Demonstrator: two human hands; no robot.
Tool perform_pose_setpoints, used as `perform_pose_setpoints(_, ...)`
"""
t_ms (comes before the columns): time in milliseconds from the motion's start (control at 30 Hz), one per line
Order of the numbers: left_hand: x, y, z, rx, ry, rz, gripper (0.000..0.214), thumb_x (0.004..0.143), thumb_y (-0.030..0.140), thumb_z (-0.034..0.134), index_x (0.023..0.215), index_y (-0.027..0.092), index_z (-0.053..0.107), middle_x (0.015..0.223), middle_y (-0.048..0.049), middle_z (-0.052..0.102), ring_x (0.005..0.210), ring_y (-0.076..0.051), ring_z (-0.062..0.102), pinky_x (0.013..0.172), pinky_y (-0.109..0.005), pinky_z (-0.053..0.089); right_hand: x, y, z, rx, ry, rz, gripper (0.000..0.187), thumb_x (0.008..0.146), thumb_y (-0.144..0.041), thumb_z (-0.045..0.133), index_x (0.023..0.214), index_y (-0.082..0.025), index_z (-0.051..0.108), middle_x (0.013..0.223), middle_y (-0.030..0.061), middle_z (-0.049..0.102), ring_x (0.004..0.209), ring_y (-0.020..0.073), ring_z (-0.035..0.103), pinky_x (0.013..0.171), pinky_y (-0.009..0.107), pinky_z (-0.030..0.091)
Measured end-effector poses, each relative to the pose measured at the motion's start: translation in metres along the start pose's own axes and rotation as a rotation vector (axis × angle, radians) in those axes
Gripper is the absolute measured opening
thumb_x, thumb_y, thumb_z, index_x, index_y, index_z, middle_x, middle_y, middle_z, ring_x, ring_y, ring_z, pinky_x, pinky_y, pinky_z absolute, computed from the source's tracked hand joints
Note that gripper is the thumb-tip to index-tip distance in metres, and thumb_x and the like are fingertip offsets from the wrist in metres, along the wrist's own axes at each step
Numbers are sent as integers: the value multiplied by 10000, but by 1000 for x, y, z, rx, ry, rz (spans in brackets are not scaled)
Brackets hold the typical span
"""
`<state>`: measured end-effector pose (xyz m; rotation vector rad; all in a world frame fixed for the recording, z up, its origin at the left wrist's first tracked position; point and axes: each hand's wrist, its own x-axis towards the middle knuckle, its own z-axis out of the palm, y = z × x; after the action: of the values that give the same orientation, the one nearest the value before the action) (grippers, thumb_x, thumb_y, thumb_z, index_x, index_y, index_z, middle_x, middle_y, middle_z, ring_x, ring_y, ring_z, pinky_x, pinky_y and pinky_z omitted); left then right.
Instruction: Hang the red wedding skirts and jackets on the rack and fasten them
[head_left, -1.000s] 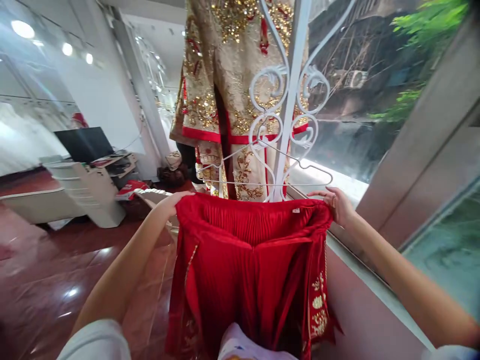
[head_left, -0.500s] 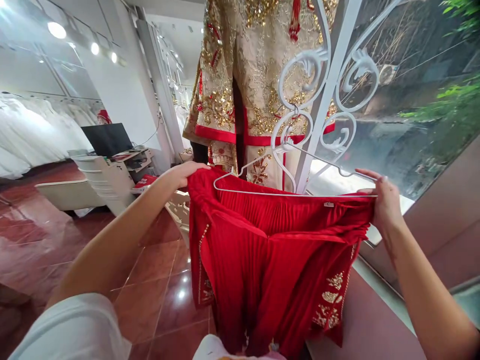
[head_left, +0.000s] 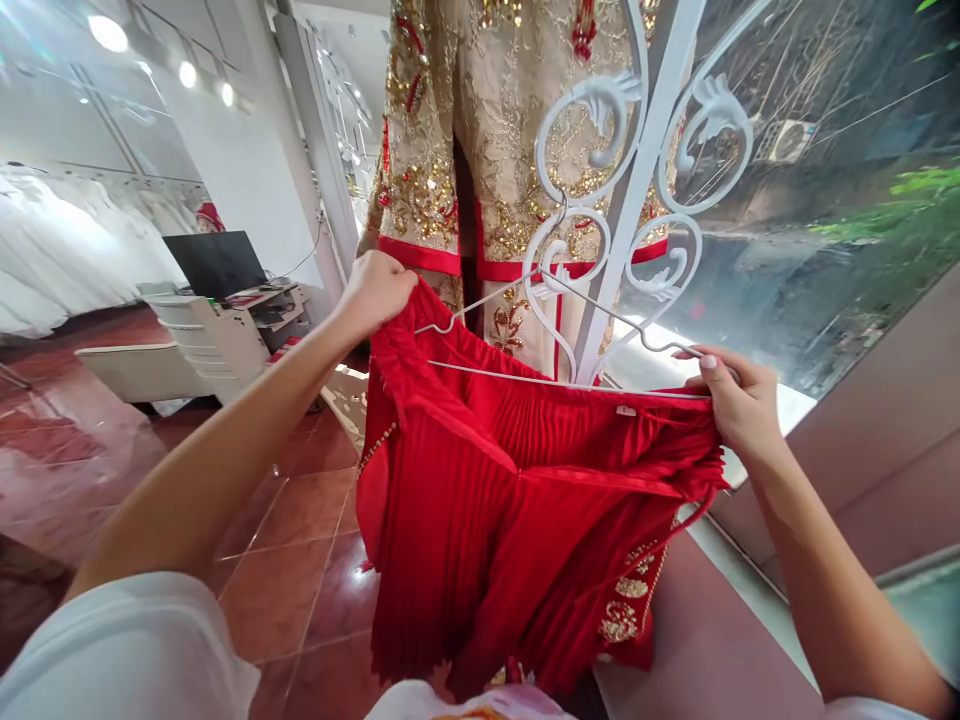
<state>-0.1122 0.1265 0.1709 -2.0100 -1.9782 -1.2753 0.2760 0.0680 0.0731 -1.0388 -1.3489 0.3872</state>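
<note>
A red pleated skirt with gold embroidery on its side panels hangs open-waisted before me. My left hand is closed on the left end of its waistband. My right hand grips the right end of a thin white wire hanger, thumb on top, close to the skirt's right waist corner. The hanger's left end lies inside the waistband, behind the fabric, and its bottom bar crosses the opening. Its hook rises in front of the white scrollwork. A small white label shows inside the waist.
A gold-and-cream embroidered garment with red trim hangs behind white scrolled ironwork. The window and a sill are on the right. Leftward stand a desk with a black monitor, a pale chair and racked white gowns.
My left hand has risen, lifting the waistband's left end over the hanger's left end. My right hand has shifted slightly left, its fingers now closed round the hanger's right end.
</note>
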Motion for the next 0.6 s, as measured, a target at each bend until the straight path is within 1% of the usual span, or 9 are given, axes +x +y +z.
perform_pose_setpoints(67,-23,12,3,27,55,56,274,737,225,460,488,139,387,511,44,240,522,-53,278,543,-224,222,0,9,0,16,-2,20,326,729,-534,615,827,-228,671,829,36,673,500,104,514,402,218,395)
perform_pose_setpoints(133,-51,19,7,38,61,109,300,733,228,481,474,164,344,483,46,221,493,-74,253,516,-251,196,0,18,0,34,-11,42,352,728,-553,609,832,-220,662,833,35,671,494,98,519,401,210,396)
perform_pose_setpoints(233,-89,21,20,40,26,142,351,760,260,490,483,176,292,451,48,237,463,-83,256,507,-263,189,4,25,0,56,-53,83,382,730,-578,594,838,-216,651,699,18,640,457,101,506,385,205,371)
perform_pose_setpoints(300,-107,22,35,72,-33,166,370,794,292,478,489,177,303,440,45,276,451,-89,283,508,-260,200,8,28,0,57,-88,99,414,725,-605,581,830,-210,642,615,8,604,454,116,517,384,207,364)
perform_pose_setpoints(367,-117,30,55,137,-78,220,360,837,325,445,515,175,389,462,31,364,466,-103,349,517,-258,226,12,28,0,38,-132,114,465,720,-643,557,831,-198,634,565,4,575,448,125,521,382,206,349)
perform_pose_setpoints(400,-121,38,67,163,-75,281,338,854,339,431,561,174,460,510,16,440,507,-118,408,533,-257,253,13,27,0,27,-151,120,490,718,-660,545,835,-191,630,549,1,562,439,123,514,379,204,337)
perform_pose_setpoints(467,-126,57,94,175,-21,474,272,871,361,426,768,168,587,717,-34,585,680,-165,519,607,-267,324,14,26,-1,26,-172,117,518,718,-680,531,841,-184,622,543,-4,546,431,113,498,381,198,319)
perform_pose_setpoints(533,-128,75,122,130,4,675,278,887,352,422,989,162,598,909,-72,619,844,-201,545,705,-294,364,15,23,-3,39,-173,92,519,728,-681,522,845,-184,615,546,-10,536,431,102,483,386,191,309)
perform_pose_setpoints(600,-128,84,147,69,-19,785,281,914,289,386,1072,165,583,923,-71,625,865,-203,548,740,-312,369,16,21,-11,30,-214,89,546,756,-690,477,884,-177,613,484,-32,482,379,80,406,367,186,256)
